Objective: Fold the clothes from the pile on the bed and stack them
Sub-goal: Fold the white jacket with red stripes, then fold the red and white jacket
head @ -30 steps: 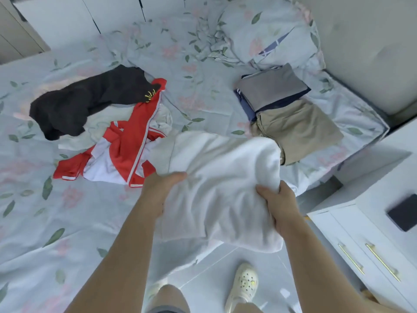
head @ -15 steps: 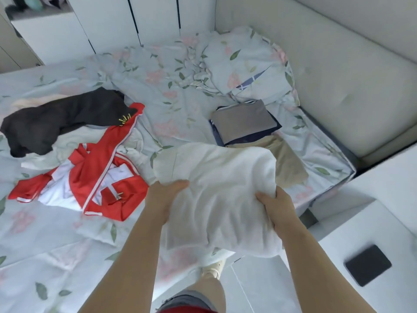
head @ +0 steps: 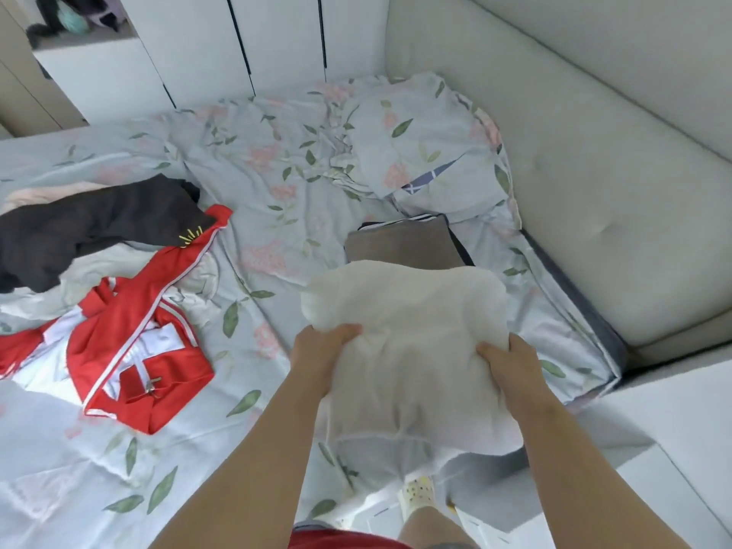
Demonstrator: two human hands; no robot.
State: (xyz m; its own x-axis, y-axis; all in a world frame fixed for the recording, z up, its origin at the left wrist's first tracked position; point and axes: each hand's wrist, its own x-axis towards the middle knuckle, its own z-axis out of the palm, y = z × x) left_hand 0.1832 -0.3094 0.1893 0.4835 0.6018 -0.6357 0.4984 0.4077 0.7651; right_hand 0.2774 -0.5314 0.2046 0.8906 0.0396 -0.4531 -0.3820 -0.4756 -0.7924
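Head view: left hand [head: 323, 352] & right hand [head: 509, 364] both grip white garment [head: 412, 342] w/ curled fingers

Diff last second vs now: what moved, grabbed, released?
Left hand and right hand, same grip, carried the folded white garment forward over the folded stack; its tan piece is now hidden. Nothing released. Red jacket and black garment unmoved.

A white garment [head: 412, 342], folded and bunched, is held over the grey-topped stack [head: 400, 243] — a red jacket [head: 130, 350] and black top [head: 79, 227] lie crumpled to the left.
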